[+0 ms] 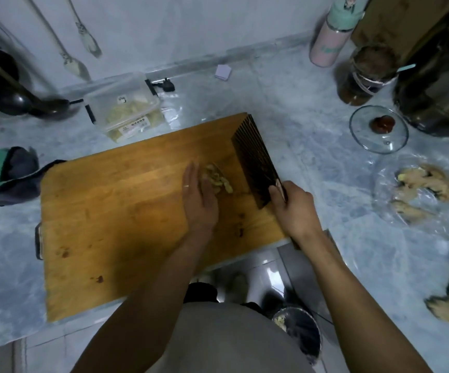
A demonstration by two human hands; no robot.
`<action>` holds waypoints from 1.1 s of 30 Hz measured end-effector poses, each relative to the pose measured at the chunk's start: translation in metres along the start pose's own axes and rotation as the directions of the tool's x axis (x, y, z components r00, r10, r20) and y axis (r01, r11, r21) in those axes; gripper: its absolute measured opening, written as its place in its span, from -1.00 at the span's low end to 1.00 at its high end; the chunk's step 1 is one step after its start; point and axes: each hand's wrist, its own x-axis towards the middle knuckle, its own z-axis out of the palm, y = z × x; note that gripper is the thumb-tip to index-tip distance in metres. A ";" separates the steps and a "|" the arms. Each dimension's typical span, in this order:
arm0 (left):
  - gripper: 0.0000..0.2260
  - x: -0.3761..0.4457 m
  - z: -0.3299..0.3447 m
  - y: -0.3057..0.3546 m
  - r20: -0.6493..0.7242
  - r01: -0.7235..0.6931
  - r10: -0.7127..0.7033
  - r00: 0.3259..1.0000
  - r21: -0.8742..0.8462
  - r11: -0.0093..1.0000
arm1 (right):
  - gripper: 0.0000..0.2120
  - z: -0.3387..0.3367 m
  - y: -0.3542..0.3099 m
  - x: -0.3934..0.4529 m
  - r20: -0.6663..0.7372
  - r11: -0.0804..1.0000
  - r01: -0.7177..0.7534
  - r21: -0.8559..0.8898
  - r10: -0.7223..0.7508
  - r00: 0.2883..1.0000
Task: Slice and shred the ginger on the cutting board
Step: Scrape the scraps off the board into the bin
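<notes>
A small pile of pale ginger slices point(219, 179) lies on the wooden cutting board point(115, 211), right of its middle. My left hand point(197, 197) lies edge-on with straight fingers against the left side of the pile. My right hand point(292, 203) grips the handle of a dark cleaver point(253, 160). The wide blade stands to the right of the ginger, a little apart from it, and its edge points down at the board.
Whole ginger roots point(428, 184) lie on clear plastic at the right, near a glass lid point(378, 129). A plastic box point(126, 109) sits behind the board and a green cloth point(0, 173) to its left. Jars and a bottle point(331, 30) stand at the back right.
</notes>
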 end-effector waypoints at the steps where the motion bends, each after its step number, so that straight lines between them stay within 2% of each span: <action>1: -0.57 0.012 -0.009 -0.003 -0.030 -0.034 0.034 0.999 0.005 0.999 | -0.70 0.000 0.003 -0.001 -0.009 1.000 -0.024 0.012 0.025 1.000; 3: -0.55 0.045 -0.028 -0.016 -0.032 -0.088 0.093 0.995 0.132 0.987 | -0.66 0.003 0.011 -0.006 -0.026 0.994 -0.082 0.077 0.084 0.996; 4: -0.52 0.062 -0.037 -0.025 0.019 -0.128 0.128 0.992 0.253 0.959 | -0.64 0.005 0.016 -0.010 -0.021 0.984 -0.123 0.127 0.127 0.992; 6: -0.46 0.086 -0.047 -0.040 0.147 -0.198 0.144 0.979 0.491 0.848 | -0.61 0.011 0.026 -0.019 0.020 0.946 -0.209 0.246 0.211 0.977; 8: -0.44 0.091 -0.045 -0.047 0.220 -0.232 0.122 0.968 0.598 0.767 | -0.61 0.019 0.032 -0.026 0.047 0.893 -0.272 0.359 0.274 0.961; 11: -0.43 0.081 -0.029 -0.037 0.235 -0.200 0.074 0.969 0.578 0.791 | -0.63 0.028 0.037 -0.030 0.066 0.819 -0.317 0.478 0.326 0.943; 15: -0.35 0.071 -0.012 -0.024 0.247 -0.175 0.034 0.968 0.572 0.801 | -0.62 0.032 0.043 -0.031 0.086 0.781 -0.345 0.520 0.354 0.931; 22: -0.36 0.068 -0.008 -0.024 0.348 -0.274 0.080 0.934 0.553 0.787 | -0.61 0.041 0.033 -0.017 0.108 0.875 -0.277 0.397 0.255 0.961; 27: -0.33 0.059 0.003 -0.017 0.323 -0.229 0.058 0.945 0.523 0.821 | -0.62 0.048 0.035 -0.019 0.078 0.892 -0.247 0.380 0.235 0.969; 33: -0.33 0.052 0.022 -0.010 0.210 -0.109 0.003 0.978 0.495 0.862 | -0.63 0.048 0.040 -0.013 0.110 0.890 -0.270 0.368 0.246 0.963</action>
